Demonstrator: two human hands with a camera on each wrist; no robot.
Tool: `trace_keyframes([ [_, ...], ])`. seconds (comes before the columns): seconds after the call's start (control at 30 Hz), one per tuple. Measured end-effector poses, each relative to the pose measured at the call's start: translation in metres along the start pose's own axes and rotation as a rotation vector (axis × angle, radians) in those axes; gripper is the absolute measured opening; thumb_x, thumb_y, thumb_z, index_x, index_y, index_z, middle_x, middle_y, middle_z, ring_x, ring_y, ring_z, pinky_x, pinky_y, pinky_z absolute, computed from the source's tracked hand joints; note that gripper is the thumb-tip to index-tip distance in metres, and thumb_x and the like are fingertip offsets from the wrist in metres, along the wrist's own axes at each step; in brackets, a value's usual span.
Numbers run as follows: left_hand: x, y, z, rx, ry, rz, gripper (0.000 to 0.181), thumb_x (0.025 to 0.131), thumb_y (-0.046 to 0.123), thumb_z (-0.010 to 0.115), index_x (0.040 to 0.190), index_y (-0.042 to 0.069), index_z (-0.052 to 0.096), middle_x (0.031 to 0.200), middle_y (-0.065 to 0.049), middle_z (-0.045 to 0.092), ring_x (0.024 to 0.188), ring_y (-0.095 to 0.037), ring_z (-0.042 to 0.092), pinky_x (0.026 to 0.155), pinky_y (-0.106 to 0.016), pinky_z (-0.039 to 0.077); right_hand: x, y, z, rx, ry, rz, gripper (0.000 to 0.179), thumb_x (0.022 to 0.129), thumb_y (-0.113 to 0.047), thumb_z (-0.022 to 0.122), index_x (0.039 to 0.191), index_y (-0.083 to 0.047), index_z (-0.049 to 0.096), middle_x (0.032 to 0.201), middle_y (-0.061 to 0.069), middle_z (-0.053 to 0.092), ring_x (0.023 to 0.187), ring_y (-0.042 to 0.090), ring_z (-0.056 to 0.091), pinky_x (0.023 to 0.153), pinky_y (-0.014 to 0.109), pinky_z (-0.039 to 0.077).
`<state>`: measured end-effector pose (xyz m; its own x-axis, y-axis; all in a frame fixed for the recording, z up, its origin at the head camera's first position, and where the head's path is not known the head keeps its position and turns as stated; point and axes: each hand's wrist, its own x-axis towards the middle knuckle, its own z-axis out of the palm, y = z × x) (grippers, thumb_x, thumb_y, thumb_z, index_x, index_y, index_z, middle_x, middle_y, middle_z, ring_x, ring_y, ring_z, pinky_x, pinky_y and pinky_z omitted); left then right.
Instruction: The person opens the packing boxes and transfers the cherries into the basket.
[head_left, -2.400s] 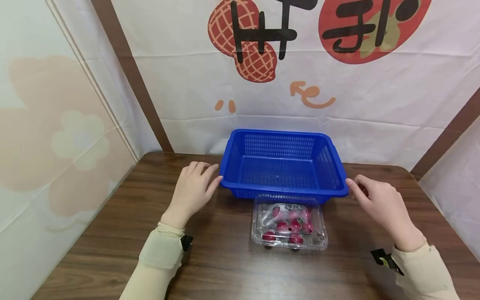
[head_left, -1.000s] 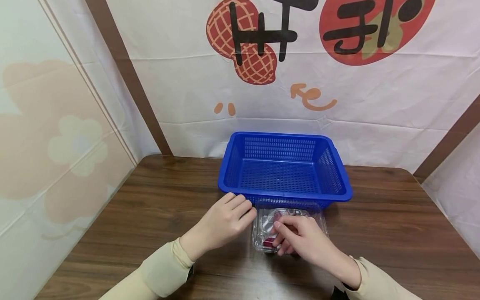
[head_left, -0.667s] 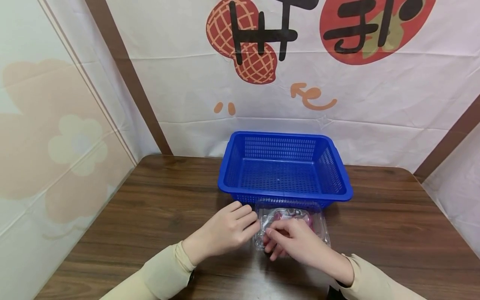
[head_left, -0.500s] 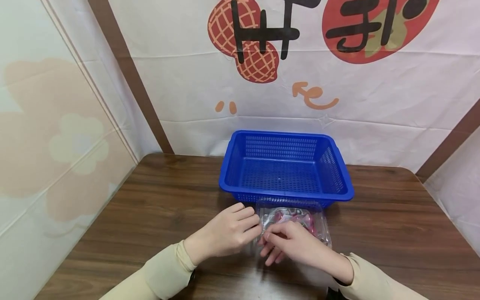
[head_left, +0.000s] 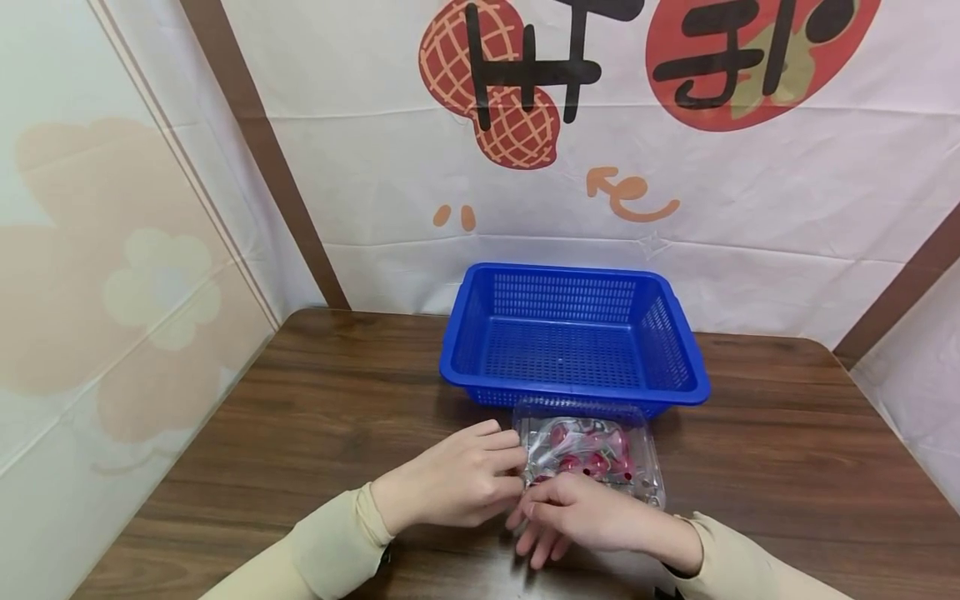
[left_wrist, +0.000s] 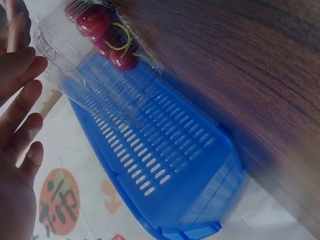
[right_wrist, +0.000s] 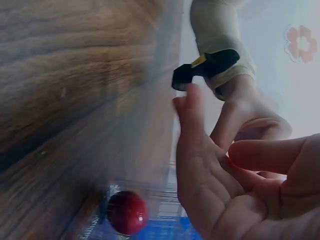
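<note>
A clear plastic clamshell box [head_left: 649, 467] of red cherries [head_left: 596, 463] lies on the table in the head view. Green stems show on the cherries [left_wrist: 123, 60] in the left wrist view. My left hand [head_left: 459, 477] is at the box's left edge, its fingers [left_wrist: 24, 131] loosely bent and separate, close to the clear plastic. At the near left corner, my right hand [head_left: 581, 514] overlaps the front of the box, fingers spread and relaxed. One cherry [right_wrist: 127, 212] appears beneath that hand in the right wrist view. No thing shows held in either hand.
Directly behind the box, a blue perforated basket [head_left: 573, 392] stands with nothing in it. The brown wooden table [head_left: 352, 392] ends at a printed white cloth backdrop [head_left: 382, 183]. Another cloth panel [head_left: 60, 292] hangs on the left.
Both hands came from the basket's sides to the box. Lately the right hand slid across the box toward its near left corner, uncovering more cherries, while the left hand shifted slightly nearer.
</note>
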<state>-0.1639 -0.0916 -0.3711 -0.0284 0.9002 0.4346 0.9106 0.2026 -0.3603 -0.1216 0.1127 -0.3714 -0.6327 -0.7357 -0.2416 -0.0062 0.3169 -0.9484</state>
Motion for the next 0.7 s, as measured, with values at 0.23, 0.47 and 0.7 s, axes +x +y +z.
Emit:
trace_keyframes([
  [0.23,-0.001,0.001,0.002,-0.045,-0.032,-0.032,0.013,0.079,0.025,0.068,0.069,0.022,0.061,0.080,0.006,0.052,0.074,-0.013,0.044,0.063,-0.025,0.033,-0.001,0.007,0.004,0.067,-0.072,0.025,0.033,0.101,-0.016,0.038,0.109,0.005,0.063,0.085,0.026,0.069,0.067,0.012,0.066,0.052,0.022,0.051],
  [0.47,-0.002,0.001,0.001,-0.057,-0.029,-0.031,0.008,0.079,0.024,0.068,0.072,0.022,0.064,0.100,0.004,0.059,0.091,-0.013,0.051,0.074,-0.026,0.041,0.002,0.013,0.002,0.132,-0.200,0.027,0.040,0.103,-0.023,0.035,0.117,0.005,0.058,0.091,0.034,0.065,0.067,0.009,0.063,0.054,0.017,0.048],
  [0.7,-0.002,0.001,0.003,-0.111,-0.012,-0.008,0.010,0.082,0.021,0.068,0.073,0.020,0.065,0.114,0.000,0.064,0.111,-0.015,0.058,0.094,-0.028,0.047,0.007,0.014,-0.002,0.185,-0.285,0.063,0.042,0.103,-0.027,0.035,0.122,0.003,0.057,0.086,0.022,0.065,0.064,0.005,0.055,0.054,0.016,0.043],
])
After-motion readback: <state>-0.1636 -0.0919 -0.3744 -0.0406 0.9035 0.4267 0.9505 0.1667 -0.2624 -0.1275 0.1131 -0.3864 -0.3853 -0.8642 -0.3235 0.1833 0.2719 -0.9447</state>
